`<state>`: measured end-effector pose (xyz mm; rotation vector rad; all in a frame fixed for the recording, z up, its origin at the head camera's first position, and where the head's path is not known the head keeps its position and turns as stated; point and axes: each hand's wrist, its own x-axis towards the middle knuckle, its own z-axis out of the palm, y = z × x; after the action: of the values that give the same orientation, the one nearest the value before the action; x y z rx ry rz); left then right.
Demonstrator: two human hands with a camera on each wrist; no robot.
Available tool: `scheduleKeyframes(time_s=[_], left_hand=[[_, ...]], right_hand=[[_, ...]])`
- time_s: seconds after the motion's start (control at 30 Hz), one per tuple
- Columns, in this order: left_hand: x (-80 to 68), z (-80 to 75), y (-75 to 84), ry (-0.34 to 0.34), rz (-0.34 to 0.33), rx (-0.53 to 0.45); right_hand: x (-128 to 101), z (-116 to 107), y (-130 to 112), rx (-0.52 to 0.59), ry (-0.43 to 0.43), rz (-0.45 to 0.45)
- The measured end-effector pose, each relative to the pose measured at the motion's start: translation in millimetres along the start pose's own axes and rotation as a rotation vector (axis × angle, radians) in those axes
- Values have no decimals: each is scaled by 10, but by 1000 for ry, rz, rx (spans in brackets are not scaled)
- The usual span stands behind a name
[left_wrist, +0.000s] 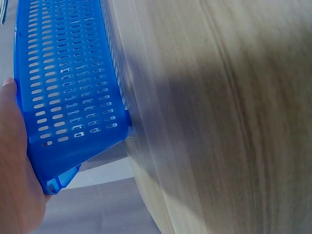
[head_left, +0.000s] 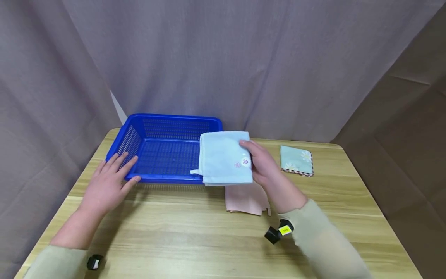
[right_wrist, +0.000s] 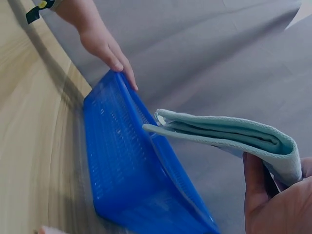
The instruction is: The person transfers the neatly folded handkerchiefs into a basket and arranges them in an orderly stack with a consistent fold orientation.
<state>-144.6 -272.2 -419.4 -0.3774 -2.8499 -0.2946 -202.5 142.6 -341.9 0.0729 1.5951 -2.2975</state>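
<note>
and up over the right front corner of the blue basket (head_left: 170,178), here: the pale blue towel (head_left: 223,157)! gripped at the right edge by the right hand (head_left: 263,162), thumb on top, fingers tucked beneath. over at the left front corner, the left hand (head_left: 108,180), open, fingers straight and spread across the rim, perhaps just steadying.

and how far along? folding, by the look of it, done: neat stacked layers in the right wrist view. lifting done too, well above the wooden table (head_left: 181,240). not yet let go, not yet inside the basket, and only bare blue floor on show there, part of it hidden behind the towel. probably left to deal with: a pink cloth (head_left: 245,199), flat on the table in front of the basket's right end, partly covered in the head view; and off to the right, well apart, a green cloth (head_left: 296,159) with white daisies, lying flat.

now for the pointing! white tab (head_left: 196,171) out to the left, towards the basket; embroidered marks (head_left: 241,163) face up, close to the hand. nearly square from above, so no clear long axis there. edge-on from the right wrist, a long thin slab, rounded fold at the hand, loose edges reaching basketward. contact with the rim? cannot tell.
</note>
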Motion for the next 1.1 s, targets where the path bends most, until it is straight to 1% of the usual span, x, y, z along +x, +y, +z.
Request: scheduleKeyframes(time_s=[0.2,0.4,0.67,0.87,0.97,1.1], left_hand=[[15,13,-19,-2,0,6],[-9,31,-38,0,-2,9],[-27,31,-37,22,5,4],[-57,21,-28,17,-2,7],[-82,10,-22,16,-8,5],[-107,-12,-12,18,-10,4]], right_hand=[[105,101,44,9,-27,16],[174,173,97,22,-56,33],[289,330,129,151,-92,71],[397,450,153,208,-84,111],[467,528,168,230,-64,123],[573,647,197,234,-37,138]])
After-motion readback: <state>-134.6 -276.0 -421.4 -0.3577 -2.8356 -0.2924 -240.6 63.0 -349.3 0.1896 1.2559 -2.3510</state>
